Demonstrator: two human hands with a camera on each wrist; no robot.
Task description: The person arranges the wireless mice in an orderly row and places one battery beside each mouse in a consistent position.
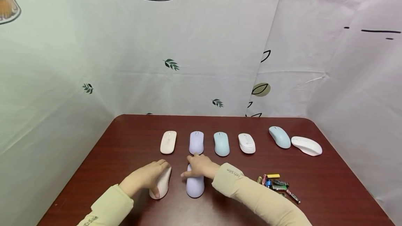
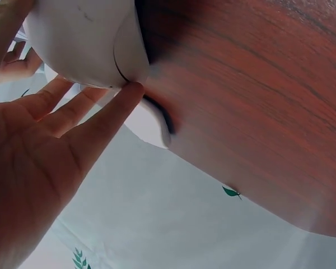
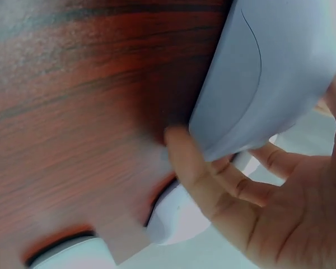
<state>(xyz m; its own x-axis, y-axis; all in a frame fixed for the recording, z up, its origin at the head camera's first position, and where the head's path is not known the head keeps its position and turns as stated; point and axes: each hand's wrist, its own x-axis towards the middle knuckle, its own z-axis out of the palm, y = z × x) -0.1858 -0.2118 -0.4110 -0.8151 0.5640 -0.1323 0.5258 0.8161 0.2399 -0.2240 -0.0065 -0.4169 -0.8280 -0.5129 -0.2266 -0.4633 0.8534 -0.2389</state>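
My left hand (image 1: 147, 176) holds an off-white computer mouse (image 1: 164, 183), its thumb on the near part and its fingers at the far end. In the left wrist view a fingertip touches the edge of that mouse (image 2: 84, 42). Over the far end of a lavender mouse (image 1: 195, 187) lies my right hand (image 1: 201, 167), its fingers spread and loosely extended. The right wrist view has one blurred finger beside this mouse (image 3: 257, 78). Beyond the hands sit a cream mouse (image 1: 168, 142) and a second lavender mouse (image 1: 196, 142).
Farther right stand a light blue mouse (image 1: 221, 144), a white mouse (image 1: 246, 143), another blue mouse (image 1: 280, 137) and a white curved mouse (image 1: 307, 145). Several loose batteries (image 1: 278, 187) lie beside the right forearm. A white printed cloth (image 1: 201, 44) hangs behind the dark red table (image 1: 132, 138).
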